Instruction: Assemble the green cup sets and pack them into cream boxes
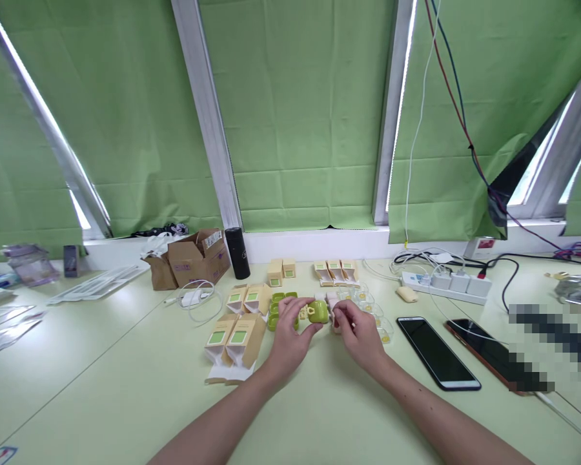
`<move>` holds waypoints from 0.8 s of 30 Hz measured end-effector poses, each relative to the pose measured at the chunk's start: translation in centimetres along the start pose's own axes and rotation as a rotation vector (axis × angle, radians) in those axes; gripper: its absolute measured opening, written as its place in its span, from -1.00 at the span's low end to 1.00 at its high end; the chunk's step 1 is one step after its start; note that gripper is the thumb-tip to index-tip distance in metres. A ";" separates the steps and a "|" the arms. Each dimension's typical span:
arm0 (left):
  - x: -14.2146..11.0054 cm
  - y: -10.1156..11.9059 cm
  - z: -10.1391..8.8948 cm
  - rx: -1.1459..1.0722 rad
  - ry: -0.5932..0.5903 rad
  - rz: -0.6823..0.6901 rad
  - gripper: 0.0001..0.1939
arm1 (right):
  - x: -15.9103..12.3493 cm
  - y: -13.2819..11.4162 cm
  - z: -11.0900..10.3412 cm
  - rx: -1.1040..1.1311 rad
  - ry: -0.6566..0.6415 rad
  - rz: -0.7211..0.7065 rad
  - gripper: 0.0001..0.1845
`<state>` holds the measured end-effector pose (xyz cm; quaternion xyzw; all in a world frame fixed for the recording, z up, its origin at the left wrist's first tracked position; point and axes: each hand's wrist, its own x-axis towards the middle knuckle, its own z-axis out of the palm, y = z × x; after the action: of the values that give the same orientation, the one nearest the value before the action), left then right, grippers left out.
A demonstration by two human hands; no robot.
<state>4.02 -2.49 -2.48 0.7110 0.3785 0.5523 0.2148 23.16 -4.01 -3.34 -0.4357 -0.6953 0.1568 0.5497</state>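
Observation:
My left hand (290, 336) is closed around a small green case (318, 311), held just above the pale green table (126, 387). My right hand (361, 332) is beside it, its fingers pinched near the case's right side over small clear trays (370, 307); what it pinches is hidden. More green cases (281, 303) lie behind my left hand. Tan cartons with green labels (237, 339) lie to the left, some open. Others stand in rows at the back (336, 271).
Two phones (438, 352) lie at the right, near a white power strip (445, 284) with chargers and cables. A brown cardboard box (193, 258), a black flask (237, 253) and a coiled white cable (198, 298) sit at the back left. Green blinds cover the windows.

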 end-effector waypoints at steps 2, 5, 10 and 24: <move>0.3 -0.5 0.0 -0.062 0.025 -0.078 -0.57 | 0.2 0.4 -0.2 -0.089 0.024 -0.043 -0.80; 0.6 -1.3 -0.1 -0.156 0.030 -0.158 -0.54 | 0.4 0.7 -0.5 -0.321 0.034 -0.147 -0.85; 0.8 -1.7 -0.2 -0.358 0.009 -0.225 -0.46 | 0.9 0.3 -1.1 -0.680 -0.054 -0.191 -0.88; 0.8 -1.1 -0.3 -0.499 -0.013 -0.238 -0.43 | 0.6 0.6 -0.6 -0.961 -0.246 -0.118 -0.63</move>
<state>3.46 -1.23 -2.68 0.5901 0.3103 0.5949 0.4490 23.97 -3.37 -3.24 -0.5781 -0.7720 -0.1622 0.2088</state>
